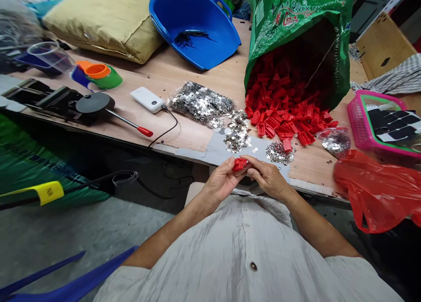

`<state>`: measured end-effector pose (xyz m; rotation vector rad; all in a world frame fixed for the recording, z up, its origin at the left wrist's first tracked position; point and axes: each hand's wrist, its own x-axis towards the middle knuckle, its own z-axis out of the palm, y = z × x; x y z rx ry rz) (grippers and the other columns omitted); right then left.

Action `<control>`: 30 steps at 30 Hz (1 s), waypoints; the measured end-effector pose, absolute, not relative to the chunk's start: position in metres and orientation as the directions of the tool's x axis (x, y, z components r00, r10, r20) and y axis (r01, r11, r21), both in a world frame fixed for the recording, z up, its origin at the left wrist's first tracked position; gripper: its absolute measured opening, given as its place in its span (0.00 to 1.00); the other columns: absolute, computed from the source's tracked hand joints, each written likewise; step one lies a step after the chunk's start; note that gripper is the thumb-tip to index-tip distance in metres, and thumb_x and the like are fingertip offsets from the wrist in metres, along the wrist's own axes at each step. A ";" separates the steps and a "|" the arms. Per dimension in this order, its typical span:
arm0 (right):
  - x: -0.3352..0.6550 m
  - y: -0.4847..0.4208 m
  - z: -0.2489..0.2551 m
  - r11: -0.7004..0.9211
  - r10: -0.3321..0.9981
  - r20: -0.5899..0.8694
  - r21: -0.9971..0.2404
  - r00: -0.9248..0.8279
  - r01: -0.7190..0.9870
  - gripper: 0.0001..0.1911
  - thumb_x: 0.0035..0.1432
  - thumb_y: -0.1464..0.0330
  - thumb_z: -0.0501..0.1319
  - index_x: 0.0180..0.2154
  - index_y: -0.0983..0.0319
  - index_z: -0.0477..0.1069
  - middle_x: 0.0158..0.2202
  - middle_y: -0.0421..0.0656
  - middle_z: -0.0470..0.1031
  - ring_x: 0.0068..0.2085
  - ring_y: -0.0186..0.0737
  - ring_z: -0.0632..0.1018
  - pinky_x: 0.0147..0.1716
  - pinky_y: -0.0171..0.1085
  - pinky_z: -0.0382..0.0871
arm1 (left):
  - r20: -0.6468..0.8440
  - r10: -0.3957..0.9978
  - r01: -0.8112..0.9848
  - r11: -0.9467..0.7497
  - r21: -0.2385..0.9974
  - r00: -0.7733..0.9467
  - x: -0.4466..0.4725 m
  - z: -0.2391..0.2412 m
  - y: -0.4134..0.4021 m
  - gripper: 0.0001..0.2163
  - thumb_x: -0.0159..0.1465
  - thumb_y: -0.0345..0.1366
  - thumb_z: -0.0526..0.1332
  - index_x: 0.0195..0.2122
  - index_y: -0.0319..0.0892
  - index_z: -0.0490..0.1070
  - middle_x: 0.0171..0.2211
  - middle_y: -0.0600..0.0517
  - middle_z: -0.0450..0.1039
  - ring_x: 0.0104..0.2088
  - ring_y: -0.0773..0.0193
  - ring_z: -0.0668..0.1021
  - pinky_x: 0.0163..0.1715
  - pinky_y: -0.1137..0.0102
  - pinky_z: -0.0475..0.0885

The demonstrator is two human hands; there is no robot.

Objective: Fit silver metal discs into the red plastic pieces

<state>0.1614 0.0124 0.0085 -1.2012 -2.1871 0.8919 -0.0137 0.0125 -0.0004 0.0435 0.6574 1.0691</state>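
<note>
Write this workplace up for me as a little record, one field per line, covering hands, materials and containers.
Left: bare left hand holding a small red plastic piece
Right: bare right hand with fingers at that same piece; how firmly is unclear
Loose parts: many red plastic pieces spilling from a glossy green sack
Metal: two piles of small silvery metal pieces beyond the hands
Upper middle: blue plastic basin holding thin black pieces
Far right: pink plastic basket; crumpled red plastic bag

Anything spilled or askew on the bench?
Yes: red parts spill from the open green sack onto the bench, one reaching the right-hand pile of metal pieces, so they could mix. Possibly deliberate.
</note>
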 end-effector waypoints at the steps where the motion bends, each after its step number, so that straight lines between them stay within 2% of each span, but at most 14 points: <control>1: 0.162 0.012 0.008 0.405 0.864 0.112 -0.733 -0.491 0.546 0.22 0.70 0.61 0.49 0.62 0.55 0.61 0.37 0.42 0.77 0.35 0.39 0.76 0.40 0.37 0.68 | -0.484 0.817 -0.802 0.500 0.326 0.313 -0.012 0.001 0.012 0.07 0.66 0.29 0.58 0.33 0.34 0.75 0.31 0.48 0.78 0.33 0.64 0.81 0.43 0.66 0.76; 4: 0.161 0.012 0.008 0.418 0.868 0.128 -0.711 -0.480 0.566 0.20 0.70 0.60 0.49 0.60 0.54 0.63 0.42 0.43 0.77 0.37 0.39 0.76 0.41 0.37 0.69 | -0.505 0.800 -0.806 0.513 0.295 0.324 -0.009 0.004 0.009 0.09 0.68 0.28 0.56 0.33 0.35 0.75 0.30 0.49 0.78 0.32 0.66 0.80 0.44 0.67 0.76; 10: 0.159 0.013 0.006 0.451 0.867 0.141 -0.630 -0.477 0.633 0.20 0.70 0.58 0.48 0.57 0.55 0.67 0.41 0.45 0.78 0.38 0.42 0.76 0.41 0.39 0.68 | -0.526 0.782 -0.783 0.541 0.307 0.334 -0.008 0.001 0.008 0.08 0.67 0.30 0.58 0.32 0.38 0.75 0.31 0.51 0.77 0.33 0.68 0.79 0.51 0.65 0.74; 14: 0.156 0.014 -0.001 0.473 0.871 0.189 -0.570 -0.453 0.671 0.21 0.70 0.57 0.48 0.55 0.57 0.69 0.38 0.46 0.78 0.35 0.43 0.74 0.39 0.40 0.67 | -0.532 0.790 -0.787 0.524 0.325 0.306 -0.009 -0.002 0.007 0.08 0.66 0.31 0.59 0.30 0.39 0.74 0.30 0.52 0.76 0.33 0.68 0.78 0.51 0.65 0.74; 20: 0.156 0.018 -0.002 0.520 0.838 0.192 -0.560 -0.510 0.645 0.21 0.70 0.58 0.48 0.57 0.57 0.68 0.36 0.45 0.78 0.34 0.41 0.74 0.37 0.38 0.66 | -0.568 0.768 -0.817 0.512 0.267 0.295 -0.010 -0.002 0.006 0.10 0.68 0.30 0.57 0.31 0.38 0.74 0.30 0.52 0.76 0.32 0.69 0.78 0.52 0.64 0.74; 23: 0.153 0.018 -0.003 0.513 0.850 0.211 -0.541 -0.482 0.667 0.21 0.69 0.58 0.49 0.55 0.58 0.70 0.37 0.46 0.79 0.34 0.42 0.74 0.38 0.39 0.66 | -0.568 0.770 -0.822 0.504 0.264 0.289 -0.009 -0.004 0.005 0.09 0.67 0.30 0.58 0.31 0.38 0.74 0.30 0.52 0.77 0.33 0.68 0.79 0.52 0.64 0.74; 27: 0.147 0.013 -0.010 0.442 0.890 0.242 -0.666 -0.386 0.601 0.19 0.70 0.60 0.47 0.49 0.58 0.73 0.42 0.45 0.79 0.39 0.41 0.77 0.42 0.38 0.67 | -0.518 0.810 -0.809 0.486 0.331 0.274 -0.010 -0.010 0.003 0.05 0.64 0.32 0.62 0.31 0.38 0.73 0.33 0.51 0.78 0.37 0.65 0.80 0.53 0.62 0.74; 30: 0.151 0.018 -0.016 0.327 0.930 0.165 -0.781 -0.329 0.532 0.19 0.71 0.61 0.45 0.46 0.57 0.73 0.38 0.43 0.79 0.37 0.39 0.78 0.39 0.36 0.68 | -0.455 0.847 -0.758 0.482 0.439 0.274 -0.013 -0.011 -0.001 0.08 0.60 0.36 0.67 0.30 0.39 0.70 0.33 0.50 0.78 0.40 0.61 0.81 0.53 0.58 0.73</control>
